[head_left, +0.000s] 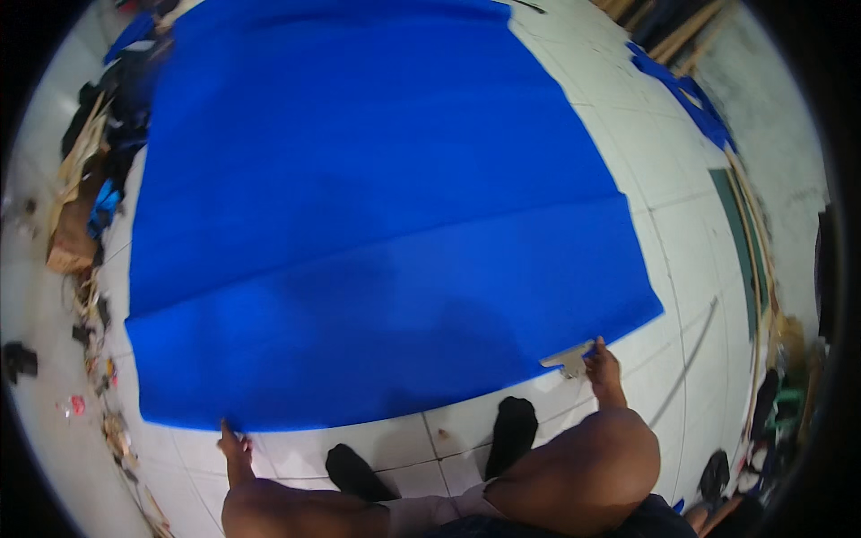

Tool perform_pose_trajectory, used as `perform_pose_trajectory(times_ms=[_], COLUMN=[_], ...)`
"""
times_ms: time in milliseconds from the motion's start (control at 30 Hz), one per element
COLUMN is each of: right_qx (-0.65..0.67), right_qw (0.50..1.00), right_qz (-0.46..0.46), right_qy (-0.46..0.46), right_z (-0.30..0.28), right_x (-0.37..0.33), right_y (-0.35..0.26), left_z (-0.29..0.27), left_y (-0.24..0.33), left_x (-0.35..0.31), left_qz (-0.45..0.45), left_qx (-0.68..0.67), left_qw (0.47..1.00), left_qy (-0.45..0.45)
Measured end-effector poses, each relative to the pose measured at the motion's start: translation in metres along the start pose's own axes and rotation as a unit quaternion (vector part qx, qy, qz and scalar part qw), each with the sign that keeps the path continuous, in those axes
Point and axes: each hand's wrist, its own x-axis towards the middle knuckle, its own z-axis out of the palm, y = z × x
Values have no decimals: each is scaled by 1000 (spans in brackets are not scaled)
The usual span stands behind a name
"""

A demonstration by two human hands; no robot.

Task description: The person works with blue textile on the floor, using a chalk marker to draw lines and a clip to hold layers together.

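A large blue fabric sheet [386, 179] is spread over the floor in front of me, with a crease running across its near part. At its near left edge, my left hand [235, 444] is closed on the border, one finger stretched over the top. My right hand [604, 369] grips the near edge towards the right corner. Right beside those fingers, a wide flat metal clip [569, 360] lies at the sheet's edge, touching or nearly touching the hand. Whether it bites on the fabric cannot be made out.
White floor tiles [628, 134] surround the sheet. My dark-socked feet [513, 430] stand just behind its near edge. Along the left wall lie a cardboard box [76, 229] and clutter. By the right wall are a green board [737, 242], wooden strips and blue cloth scraps [686, 94].
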Motion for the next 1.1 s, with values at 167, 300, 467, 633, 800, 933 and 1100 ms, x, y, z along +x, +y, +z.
perform_pose_trajectory(times_ms=[167,300,467,633,800,933,1100], right_qx=[79,61,131,103,61,34,-492], right_qw=[991,992,979,967,953,924,584], right_qz=[-72,-91,-104,-217,-294,-381,-646], right_qy=[77,65,119,83,-44,16,0], right_z=[35,-21,-55,-11,82,170,212], right_x=[5,4,-66,-109,-8,21,-23], right_y=[1,22,-15,-146,-264,-294,-153], left_z=[-36,-53,-91,-118,-25,74,128], left_y=[-17,-52,-30,92,241,296,154], left_x=[35,16,-87,-99,-25,-36,-111], left_qz=[-78,-58,48,187,244,315,675], left_qx=[-258,-294,-243,-237,-257,-303,344], left_qw=[957,949,965,953,934,884,652], left_qy=[-105,-96,83,24,-36,-164,31])
